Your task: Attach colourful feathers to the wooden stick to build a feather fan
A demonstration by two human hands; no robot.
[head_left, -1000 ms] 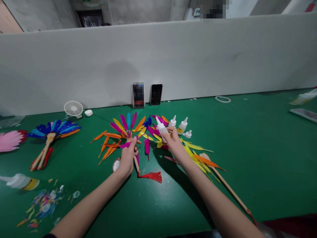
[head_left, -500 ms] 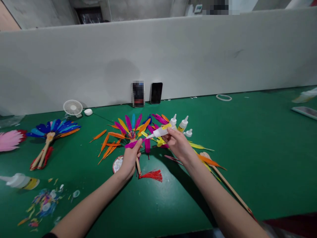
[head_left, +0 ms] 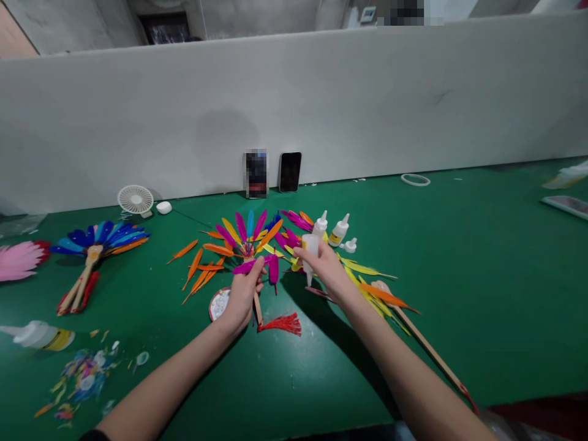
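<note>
My left hand [head_left: 241,295] is closed, with a magenta feather [head_left: 242,267] pinched at the thumb. Under that hand runs the wooden handle [head_left: 257,306] of a feather fan [head_left: 250,225], its magenta, yellow, blue and orange feathers spread away from me; whether the fingers also grip the handle I cannot tell. A red tassel [head_left: 283,324] lies at the handle's end. My right hand [head_left: 327,266] is wrapped round a white glue bottle [head_left: 310,246], its nozzle pointing down above the table. Another magenta feather [head_left: 274,268] is between the hands.
Loose orange feathers [head_left: 193,266] lie left of the fan, yellow feathers [head_left: 367,269] to the right. Two glue bottles [head_left: 339,231] stand behind my right hand. A blue fan [head_left: 94,245], a lying glue bottle [head_left: 43,337] and scraps [head_left: 85,373] are at left. Phones [head_left: 290,173] lean on the partition.
My right hand has drawn the glue bottle away from the magenta feather and tipped it from sideways to nozzle down. My left hand stays almost in place.
</note>
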